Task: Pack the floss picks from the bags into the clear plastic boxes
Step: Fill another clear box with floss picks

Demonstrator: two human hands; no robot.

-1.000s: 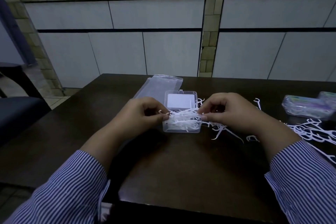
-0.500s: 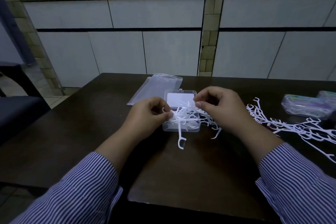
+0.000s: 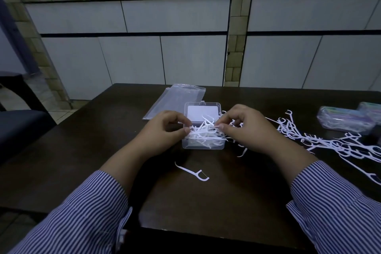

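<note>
Dark wooden table point(image 3: 206, 202) fills the lower view, dim light, pale tiled counter front behind it. Nearest the camera: two striped sleeves, and between them a single stray floss pick point(image 3: 192, 172) lying flat on the wood, apart from everything else. Beyond it, the open clear plastic box point(image 3: 203, 145) sits centred, its hinged lid point(image 3: 203, 112) folded back and showing a white panel. Left hand point(image 3: 162, 132) at the box's left edge, fingers curled, thumb and forefinger pinching one end of the bundle of floss picks point(image 3: 206, 133); right hand point(image 3: 245, 130) at the right edge, pinching the other end likewise. Bundle is white, thin, tangled, handles crossing at many angles, heaped over the box rim rather than lying below it. Judgement: picks are being settled into the box, not yet aligned. Risks: picks hooked together could spring out when the pinch is released, as the stray one suggests; handles standing over the rim would likely stop the lid closing; pressing on one side could tip or slide the light box. To the right, a loose heap of floss picks point(image 3: 329, 142) is spread on the table, well apart from the box. Farther right, filled plastic boxes point(image 3: 348, 120), apparently closed. Behind the open box, an emptied clear bag point(image 3: 177, 99) lies flat.
</note>
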